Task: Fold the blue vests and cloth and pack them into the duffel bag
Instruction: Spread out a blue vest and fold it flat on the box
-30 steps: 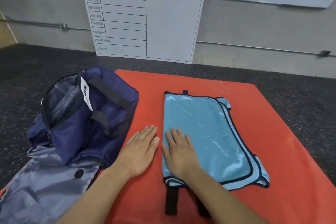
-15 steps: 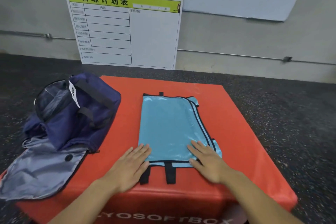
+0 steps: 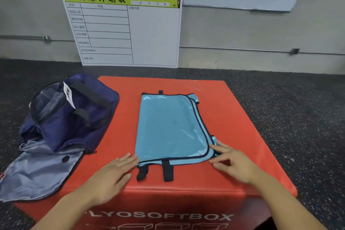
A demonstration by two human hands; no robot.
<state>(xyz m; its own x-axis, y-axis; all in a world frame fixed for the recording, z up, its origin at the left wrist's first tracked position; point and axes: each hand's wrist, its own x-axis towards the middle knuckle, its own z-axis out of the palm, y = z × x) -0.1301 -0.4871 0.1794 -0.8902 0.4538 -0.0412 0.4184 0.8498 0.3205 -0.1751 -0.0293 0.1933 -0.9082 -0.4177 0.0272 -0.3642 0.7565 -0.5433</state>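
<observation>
Vest (image 3: pixel 171 129) folded, one duffel bag (image 3: pixel 71 112), two hands flat

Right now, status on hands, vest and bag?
Left hand flat at the folded blue vest near-left corner; right hand at near-right corner. Navy duffel bag open, left. Nothing between.

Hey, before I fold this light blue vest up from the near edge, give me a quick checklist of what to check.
1. Light blue vest lies flat on the red soft box: ok.
2. Left hand at the near left corner, fingers straight: ok.
3. Right hand at the near right corner: ok; whether it pinches the edge, cannot tell.
4. Black straps tucked in: not ok, two stick out past the near edge.
5. Navy duffel bag open for packing: ok, flap lies open.
6. Other vests or cloth already packed: cannot tell.
</observation>
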